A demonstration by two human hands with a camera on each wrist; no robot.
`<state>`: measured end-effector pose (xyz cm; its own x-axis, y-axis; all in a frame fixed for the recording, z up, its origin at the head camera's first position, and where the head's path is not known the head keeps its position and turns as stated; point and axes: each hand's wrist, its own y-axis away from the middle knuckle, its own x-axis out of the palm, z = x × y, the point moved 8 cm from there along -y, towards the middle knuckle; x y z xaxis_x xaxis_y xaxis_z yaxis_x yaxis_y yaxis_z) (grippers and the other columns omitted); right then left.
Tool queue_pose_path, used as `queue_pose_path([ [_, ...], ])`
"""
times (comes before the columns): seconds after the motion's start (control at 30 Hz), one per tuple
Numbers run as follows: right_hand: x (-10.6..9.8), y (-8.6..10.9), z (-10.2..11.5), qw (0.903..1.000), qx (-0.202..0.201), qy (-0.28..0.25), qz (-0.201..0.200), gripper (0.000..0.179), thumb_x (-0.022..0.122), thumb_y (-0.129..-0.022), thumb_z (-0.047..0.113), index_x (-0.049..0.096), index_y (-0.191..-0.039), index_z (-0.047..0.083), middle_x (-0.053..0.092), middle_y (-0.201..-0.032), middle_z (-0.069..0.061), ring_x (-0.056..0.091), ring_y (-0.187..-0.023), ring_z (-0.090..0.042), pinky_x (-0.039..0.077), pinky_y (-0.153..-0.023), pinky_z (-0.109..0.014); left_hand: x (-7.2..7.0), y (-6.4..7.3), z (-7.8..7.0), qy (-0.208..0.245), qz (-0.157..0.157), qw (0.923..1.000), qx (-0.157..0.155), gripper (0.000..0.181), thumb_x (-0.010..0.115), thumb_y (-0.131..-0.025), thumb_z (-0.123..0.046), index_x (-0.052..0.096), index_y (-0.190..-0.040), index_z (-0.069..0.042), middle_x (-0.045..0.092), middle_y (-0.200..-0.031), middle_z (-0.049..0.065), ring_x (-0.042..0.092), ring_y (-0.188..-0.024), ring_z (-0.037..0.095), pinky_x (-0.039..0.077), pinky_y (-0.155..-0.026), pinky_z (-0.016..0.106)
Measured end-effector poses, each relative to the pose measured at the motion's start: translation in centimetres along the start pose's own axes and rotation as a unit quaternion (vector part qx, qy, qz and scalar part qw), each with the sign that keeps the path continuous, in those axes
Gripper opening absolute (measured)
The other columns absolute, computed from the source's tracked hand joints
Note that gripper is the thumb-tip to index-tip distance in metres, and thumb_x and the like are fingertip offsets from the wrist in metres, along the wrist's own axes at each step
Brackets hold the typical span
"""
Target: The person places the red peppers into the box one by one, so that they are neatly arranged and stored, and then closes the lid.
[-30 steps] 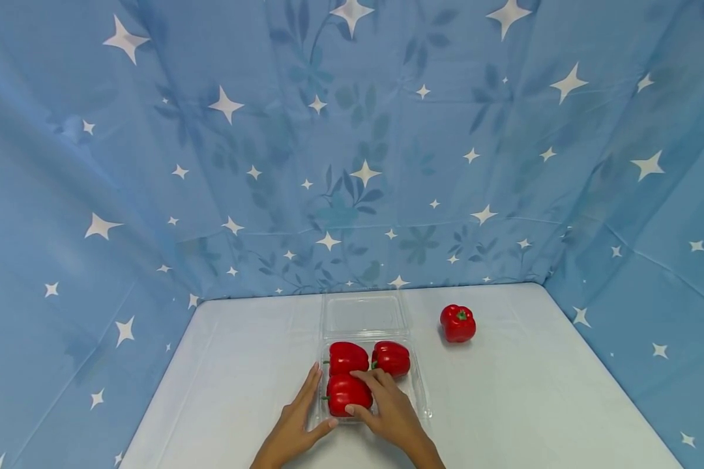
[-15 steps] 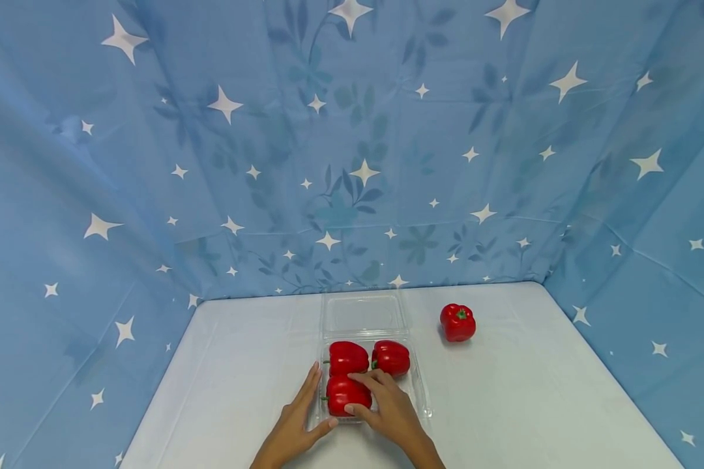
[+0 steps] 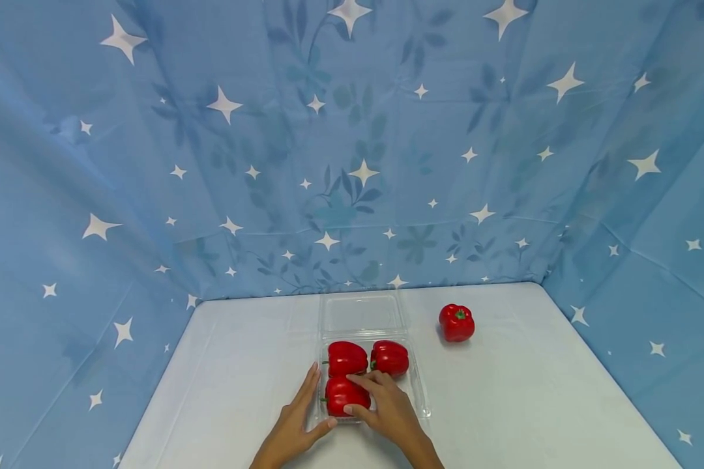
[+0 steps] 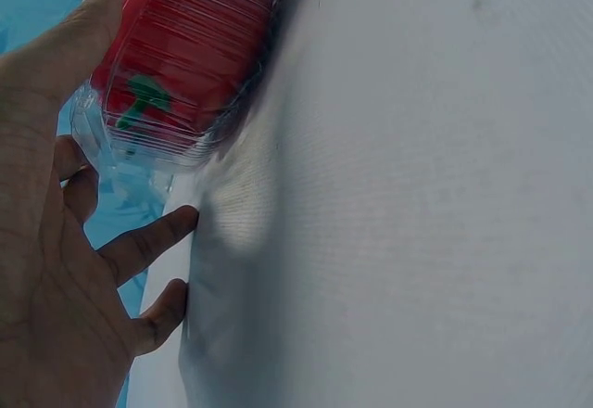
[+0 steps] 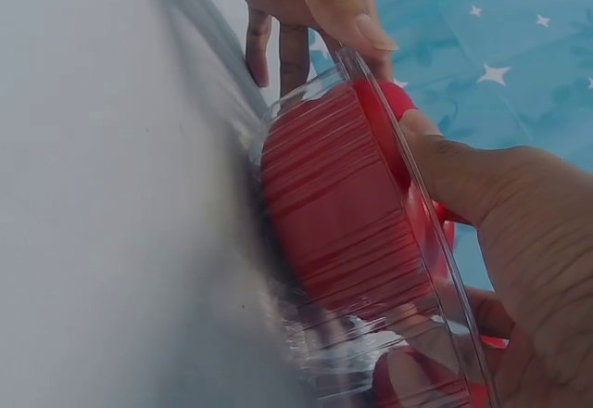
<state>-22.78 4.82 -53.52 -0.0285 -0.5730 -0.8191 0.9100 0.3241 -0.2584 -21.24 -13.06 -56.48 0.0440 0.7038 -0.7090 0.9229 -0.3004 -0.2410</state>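
Inside a clear plastic clamshell container (image 3: 419,384) lie three red bell peppers. The front-left bell pepper (image 3: 340,396) is on its side, its green stem facing left. My right hand (image 3: 392,410) holds it by its right side, thumb in front and fingers behind. Behind it lies the back-left bell pepper (image 3: 347,358), and to the right of that one the back-right bell pepper (image 3: 390,357). My left hand (image 3: 293,423) steadies the container's left side with fairly straight fingers, thumb by the front corner. In the left wrist view, the pepper's green stem (image 4: 144,97) shows through the ribbed wall.
A further red bell pepper (image 3: 456,323) stands upright on the white table (image 3: 534,391), right of the container. The container's open lid (image 3: 362,312) lies flat toward the back. Blue star-patterned curtains (image 3: 270,163) enclose the back and sides.
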Motion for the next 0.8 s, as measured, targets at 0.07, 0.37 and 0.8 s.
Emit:
queue_pose_path([
  [0.07,-0.08,0.09,0.08,1.0000,-0.005,0.005,-0.006,0.054,0.070,-0.082,0.055,0.066,-0.127,0.027,0.065,-0.108,0.003,0.061,-0.097,-0.015,0.060,-0.080,-0.040,0.08,-0.02,0.12,0.003,0.003,1.0000,-0.004,0.091,0.070,-0.085,-0.047,0.025,-0.156,-0.013,0.020,-0.164,0.006,0.037,-0.138,0.035,0.049,-0.098,0.057],
  [0.37,-0.08,0.21,0.04,0.9999,0.008,-0.006,-0.006,0.058,0.073,-0.080,0.053,0.064,-0.130,0.024,0.065,-0.113,0.001,0.062,-0.103,-0.018,0.058,-0.088,-0.044,0.26,0.05,0.35,0.007,0.006,0.9999,-0.012,0.091,0.070,-0.085,-0.047,0.025,-0.156,-0.013,0.021,-0.164,0.005,0.036,-0.139,0.035,0.049,-0.097,0.058],
  [0.8,-0.18,0.33,-0.07,0.9995,0.013,-0.029,-0.008,0.056,0.072,-0.082,0.052,0.064,-0.128,0.023,0.062,-0.114,0.004,0.060,-0.104,-0.016,0.058,-0.089,-0.043,0.33,0.01,0.49,0.012,0.014,0.9995,-0.025,0.090,0.069,-0.086,-0.048,0.023,-0.157,-0.017,0.019,-0.164,0.001,0.036,-0.140,0.038,0.048,-0.096,0.061],
])
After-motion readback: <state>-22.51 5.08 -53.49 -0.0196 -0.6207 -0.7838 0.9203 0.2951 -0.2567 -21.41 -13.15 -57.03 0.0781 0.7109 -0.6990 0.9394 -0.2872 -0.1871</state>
